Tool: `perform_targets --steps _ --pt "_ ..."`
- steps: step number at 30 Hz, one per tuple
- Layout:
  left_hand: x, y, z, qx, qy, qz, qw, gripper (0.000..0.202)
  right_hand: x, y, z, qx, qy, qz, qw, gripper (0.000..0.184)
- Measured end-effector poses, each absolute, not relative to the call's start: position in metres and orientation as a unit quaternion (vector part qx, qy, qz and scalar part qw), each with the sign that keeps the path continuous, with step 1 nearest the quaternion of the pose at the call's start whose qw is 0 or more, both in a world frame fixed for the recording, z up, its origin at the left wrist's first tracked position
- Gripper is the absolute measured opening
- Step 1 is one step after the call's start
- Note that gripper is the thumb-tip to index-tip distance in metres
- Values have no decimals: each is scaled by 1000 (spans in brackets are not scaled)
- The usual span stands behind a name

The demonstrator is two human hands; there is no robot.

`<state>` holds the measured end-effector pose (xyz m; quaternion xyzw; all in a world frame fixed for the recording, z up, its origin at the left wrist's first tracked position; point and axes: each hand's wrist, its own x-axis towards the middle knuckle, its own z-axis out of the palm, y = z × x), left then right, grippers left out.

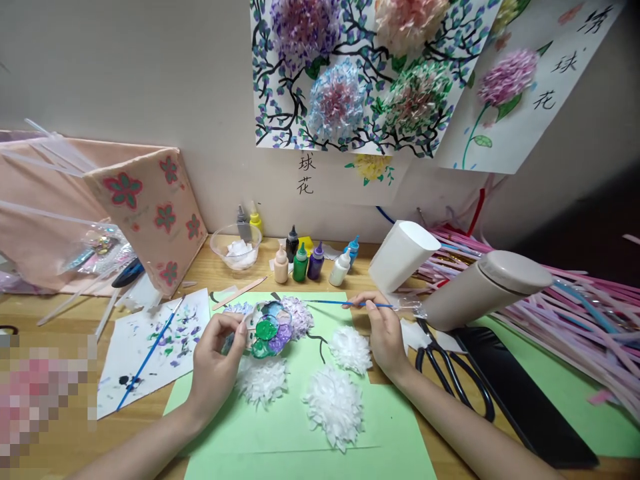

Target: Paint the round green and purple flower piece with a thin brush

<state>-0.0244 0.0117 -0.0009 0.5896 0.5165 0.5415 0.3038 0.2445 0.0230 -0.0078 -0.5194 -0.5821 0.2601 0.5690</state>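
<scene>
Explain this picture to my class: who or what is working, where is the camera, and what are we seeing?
There is no machine: a person works bare-handed, in one picture from a head-worn camera looking forward and down. The left hand holds a paint palette; the right hand holds a thin blue paintbrush. Green paper with white flowers lies on a wooden table. Small bottles stand behind, and at the left a second brush rests on a paint-spotted sheet.

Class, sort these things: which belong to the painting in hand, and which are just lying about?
Seemingly in the job: paint palette in the left hand; blue paintbrush in the right hand; white flowers; green paper; paint bottles.

Seemingly lying about: black-handled scissors; lidded bottle; pipe cleaners; flower-decorated box.
</scene>
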Motion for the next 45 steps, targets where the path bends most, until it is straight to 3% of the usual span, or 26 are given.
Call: perform_targets --steps 45 --pt "-26 11 -3 593 512 537 314 14 246 18 -12 -486 -607 228 586 26"
